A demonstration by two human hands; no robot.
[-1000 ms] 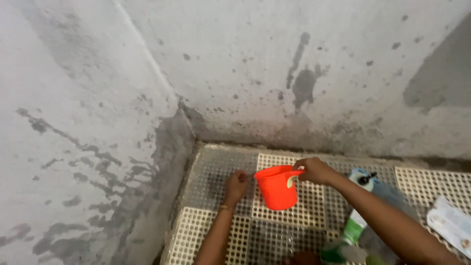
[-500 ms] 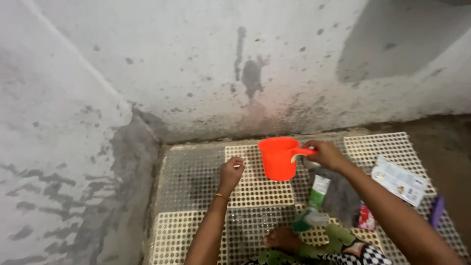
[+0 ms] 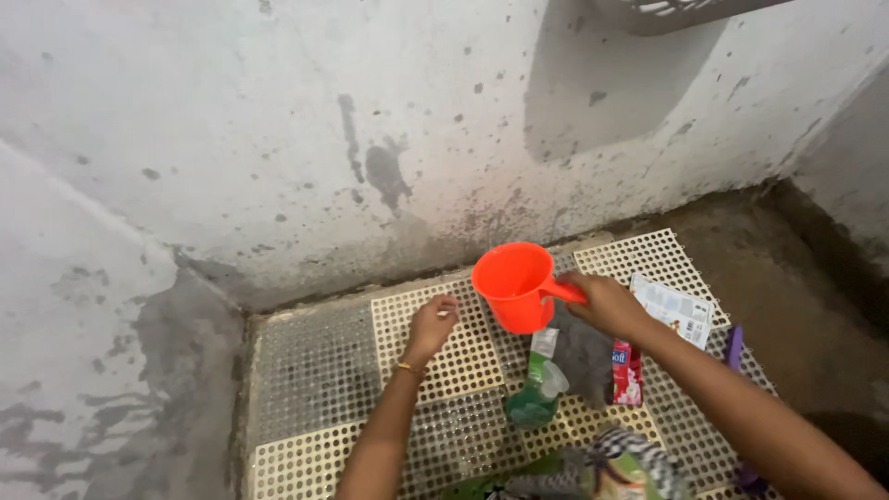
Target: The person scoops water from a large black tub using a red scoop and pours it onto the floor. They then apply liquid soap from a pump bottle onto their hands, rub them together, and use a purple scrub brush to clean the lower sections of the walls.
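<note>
Right hand (image 3: 607, 304) closed round handle of orange mug (image 3: 515, 285), tilted, above perforated mat (image 3: 315, 370). Left hand (image 3: 431, 326) at mug's 9 o'clock, fingers curled loosely, empty. Stained concrete wall (image 3: 278, 120) at 12; green bottle (image 3: 537, 393) at 6.

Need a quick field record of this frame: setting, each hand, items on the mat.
setting: corner of stained concrete walls, perforated floor mat of cream and grey tiles
right hand: grips handle of orange mug, held tilted above the mat
left hand: loosely curled, empty, over a cream tile
near mug: green and white tube, grey cloth, red sachet
far right: white printed packet, purple item at mat edge
</note>
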